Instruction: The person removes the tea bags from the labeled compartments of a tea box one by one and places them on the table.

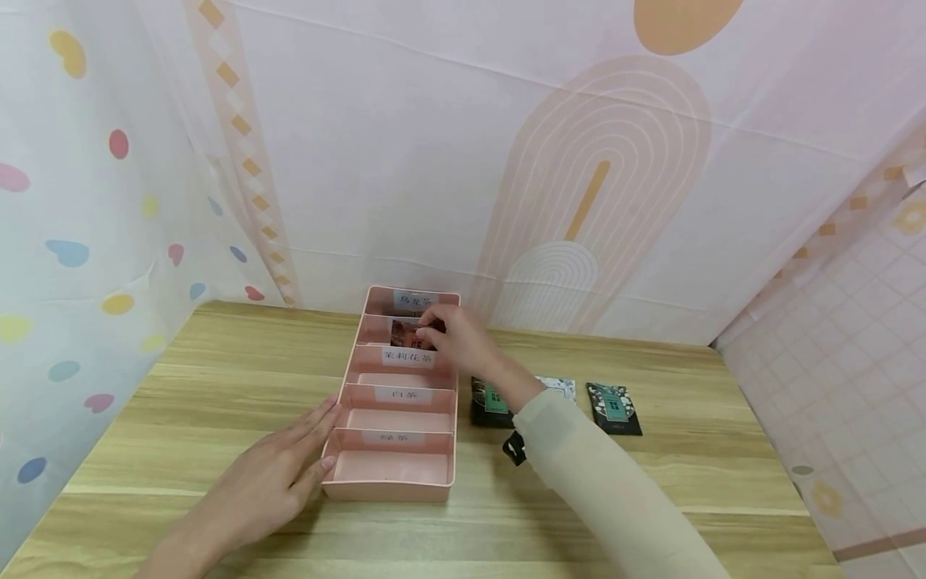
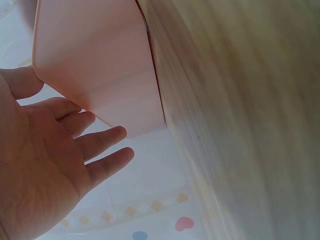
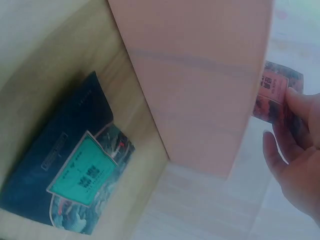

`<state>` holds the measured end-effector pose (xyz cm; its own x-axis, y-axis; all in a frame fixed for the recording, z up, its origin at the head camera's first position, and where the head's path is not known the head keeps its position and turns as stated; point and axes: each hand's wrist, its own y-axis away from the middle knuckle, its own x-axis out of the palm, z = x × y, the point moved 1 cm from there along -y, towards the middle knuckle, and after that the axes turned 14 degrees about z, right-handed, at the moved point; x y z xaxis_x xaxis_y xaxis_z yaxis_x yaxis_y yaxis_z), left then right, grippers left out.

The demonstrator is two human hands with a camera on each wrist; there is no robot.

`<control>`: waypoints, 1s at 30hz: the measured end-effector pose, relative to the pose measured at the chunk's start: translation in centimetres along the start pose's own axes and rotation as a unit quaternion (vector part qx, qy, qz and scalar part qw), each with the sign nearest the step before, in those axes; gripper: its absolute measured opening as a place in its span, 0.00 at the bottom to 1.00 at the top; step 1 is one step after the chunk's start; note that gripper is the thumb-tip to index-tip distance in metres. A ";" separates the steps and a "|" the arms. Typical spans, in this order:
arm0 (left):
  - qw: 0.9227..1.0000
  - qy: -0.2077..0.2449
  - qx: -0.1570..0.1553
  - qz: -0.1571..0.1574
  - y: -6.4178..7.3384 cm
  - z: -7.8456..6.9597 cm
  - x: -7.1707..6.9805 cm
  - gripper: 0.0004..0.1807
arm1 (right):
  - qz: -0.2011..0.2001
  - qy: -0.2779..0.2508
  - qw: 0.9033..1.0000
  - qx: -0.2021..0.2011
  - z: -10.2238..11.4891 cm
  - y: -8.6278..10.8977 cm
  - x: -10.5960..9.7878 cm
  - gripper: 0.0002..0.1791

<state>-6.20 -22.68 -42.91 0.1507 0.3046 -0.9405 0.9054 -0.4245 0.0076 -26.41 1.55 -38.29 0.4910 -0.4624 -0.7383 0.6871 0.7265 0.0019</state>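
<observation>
A pink box (image 1: 386,490) with dividers and labelled compartments lies lengthwise on the wooden table. Along its near left side, the left hand (image 1: 260,474) rests its extended fingers; the left wrist view shows the fingertips at the box wall (image 2: 110,65). Over the second compartment from the back, the right hand (image 1: 463,342) pinches a dark and red tea packet (image 1: 411,334) between thumb and fingers. The right wrist view shows this tea packet (image 3: 272,90) standing partly above the rim, its lower part hidden by the box wall. Something dark lies in the rearmost compartment, largely hidden.
Right of the box, a dark tea packet with a green label (image 1: 494,404) lies partly under the right forearm. Beyond it are a white floral packet (image 1: 560,388) and another dark green-labelled packet (image 1: 613,408). A small black object (image 1: 514,448) sits nearer. Patterned cloth walls surround the table.
</observation>
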 end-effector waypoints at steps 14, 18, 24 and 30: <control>1.000 0.002 -0.002 0.004 0.0 0.1 0.1 0.37 | -0.041 -0.020 0.999 0.000 0.7 1.1 -1.5 0.05; 1.000 0.002 -0.002 0.004 0.0 0.1 0.1 0.37 | -0.064 -0.020 0.998 -0.010 0.8 1.5 -2.2 0.06; 1.000 -0.001 -0.003 0.003 0.0 0.1 0.0 0.37 | -0.098 -0.010 0.995 -0.017 0.5 1.9 -3.3 0.07; 1.000 0.002 -0.001 0.003 -0.1 0.1 0.1 0.37 | -0.111 -0.018 0.993 -0.025 0.2 2.6 -4.0 0.07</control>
<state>-6.35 -22.71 -43.05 0.1585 0.3058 -0.9388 0.9051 -0.4250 0.0143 -26.43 5.20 -35.21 0.3504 -0.6307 -0.6924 0.7536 0.6288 -0.1915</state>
